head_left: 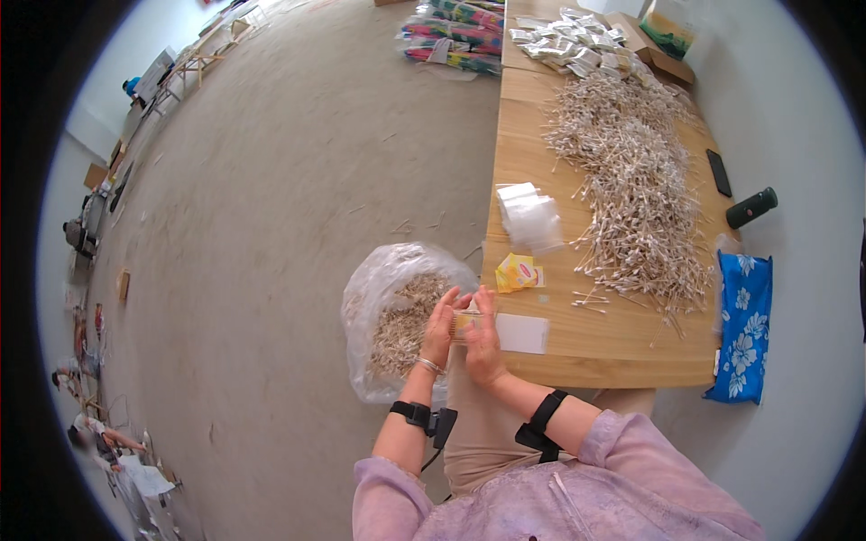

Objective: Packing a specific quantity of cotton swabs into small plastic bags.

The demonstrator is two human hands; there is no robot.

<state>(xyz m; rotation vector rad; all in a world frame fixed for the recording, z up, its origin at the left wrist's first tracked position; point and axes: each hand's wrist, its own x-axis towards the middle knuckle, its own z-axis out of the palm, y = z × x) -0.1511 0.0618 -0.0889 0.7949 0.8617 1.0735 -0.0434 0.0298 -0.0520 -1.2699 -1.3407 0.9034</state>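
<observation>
Between my two palms, at the table's near left corner, is a small clear packet of cotton swabs (465, 324) with a yellow label. My left hand (438, 334) presses it from the left, fingers stretched along its side. From the right, my right hand (484, 344) presses against the same packet. Just beyond my hands lie several yellow printed cards (518, 273). A white card or small pad (523, 334) rests on the table right of my right hand. Farther back sits a stack of clear plastic bags (529, 217).
A large heap of loose cotton swabs (636, 171) covers much of the table (577, 361), with filled packets (577, 43) behind. A phone (718, 172), dark green bottle (751, 208) and blue floral pouch (745, 329) are at the right. Beside my left hand, a plastic sack (361, 307) holds swabs.
</observation>
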